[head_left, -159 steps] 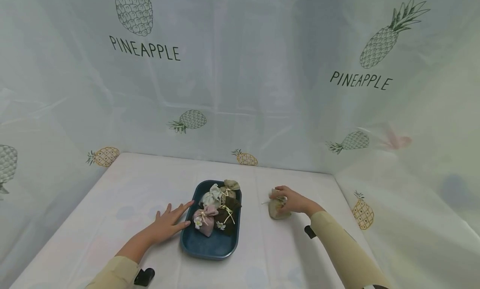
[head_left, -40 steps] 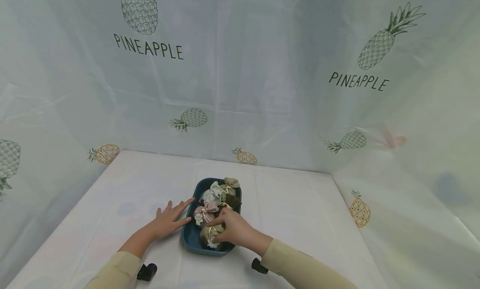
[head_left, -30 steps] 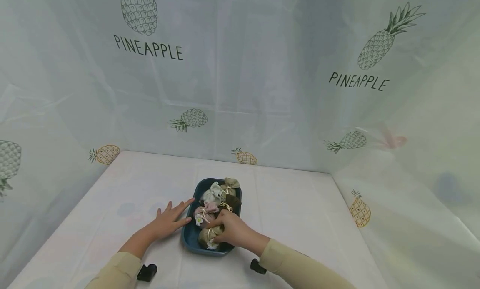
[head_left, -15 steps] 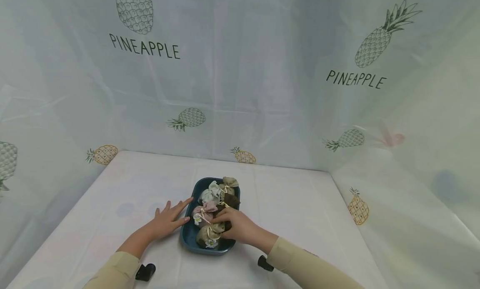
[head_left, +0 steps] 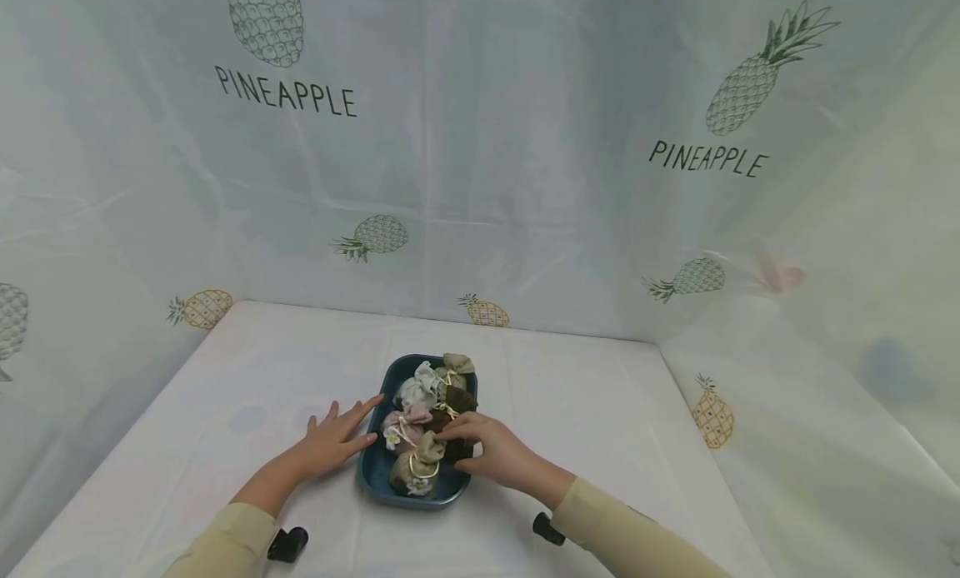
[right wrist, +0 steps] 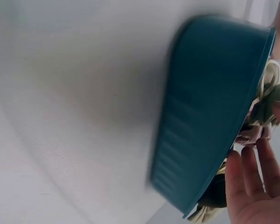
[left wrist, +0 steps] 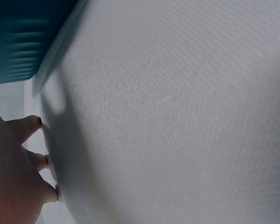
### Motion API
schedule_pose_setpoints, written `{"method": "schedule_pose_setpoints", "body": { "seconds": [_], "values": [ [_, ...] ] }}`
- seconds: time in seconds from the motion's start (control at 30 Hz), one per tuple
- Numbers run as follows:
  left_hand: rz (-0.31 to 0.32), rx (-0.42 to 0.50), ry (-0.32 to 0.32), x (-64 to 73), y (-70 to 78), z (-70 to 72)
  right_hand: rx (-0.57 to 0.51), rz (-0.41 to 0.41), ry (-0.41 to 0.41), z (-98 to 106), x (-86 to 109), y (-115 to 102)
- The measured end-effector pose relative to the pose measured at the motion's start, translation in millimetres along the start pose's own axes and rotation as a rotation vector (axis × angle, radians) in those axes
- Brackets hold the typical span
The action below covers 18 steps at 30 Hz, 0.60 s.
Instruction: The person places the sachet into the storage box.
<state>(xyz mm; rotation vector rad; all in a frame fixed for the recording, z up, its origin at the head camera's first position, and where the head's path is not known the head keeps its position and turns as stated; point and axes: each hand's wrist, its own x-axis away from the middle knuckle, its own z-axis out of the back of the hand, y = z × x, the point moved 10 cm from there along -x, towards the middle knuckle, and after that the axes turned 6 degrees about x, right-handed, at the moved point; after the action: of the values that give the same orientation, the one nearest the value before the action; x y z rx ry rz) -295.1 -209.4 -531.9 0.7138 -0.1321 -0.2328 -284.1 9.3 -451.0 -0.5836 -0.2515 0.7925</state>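
Note:
A dark blue tray point(head_left: 401, 501) holds several small drawstring pouches. At its near end sits a beige-green pouch point(head_left: 407, 471) with a white flower and a pale cord. Behind it are a pink pouch point(head_left: 408, 432), a dark brown one point(head_left: 460, 400), a whitish one point(head_left: 415, 391) and a tan one point(head_left: 457, 365). My right hand point(head_left: 495, 453) hovers over the tray's right rim, fingers loosely bent and holding nothing, fingertips close beside the beige-green pouch's neck. My left hand point(head_left: 327, 442) lies spread at the left, thumb and index fingertips at the tray's rim.
A white cloth point(head_left: 592, 411) with faint pastel spots covers the table. Pineapple-printed sheeting point(head_left: 480, 145) rises behind it and at both sides. Black wrist devices, one below the left wrist point(head_left: 288, 545) and one below the right, sit close to the tabletop.
Earlier my right hand gripped the beige-green pouch on the cloth at the right, then held it in the tray's near end. Now it has let go and drawn slightly right. The left hand stays put.

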Motion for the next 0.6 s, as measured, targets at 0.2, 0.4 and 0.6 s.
{"method": "schedule_pose_setpoints", "body": {
  "seconds": [0.2, 0.4, 0.6],
  "values": [
    [0.0, 0.002, 0.005, 3.1, -2.4, 0.7, 0.002, 0.009, 0.039, 3, 7.9, 10],
    [-0.014, 0.014, 0.049, 6.8, -9.5, 3.7, -0.011, 0.02, 0.123, 15, 17.8, 18],
    [-0.037, 0.049, 0.136, 15.1, -10.5, 19.0, -0.001, -0.018, 0.186, 25, 29.2, 33]
  ]
}}
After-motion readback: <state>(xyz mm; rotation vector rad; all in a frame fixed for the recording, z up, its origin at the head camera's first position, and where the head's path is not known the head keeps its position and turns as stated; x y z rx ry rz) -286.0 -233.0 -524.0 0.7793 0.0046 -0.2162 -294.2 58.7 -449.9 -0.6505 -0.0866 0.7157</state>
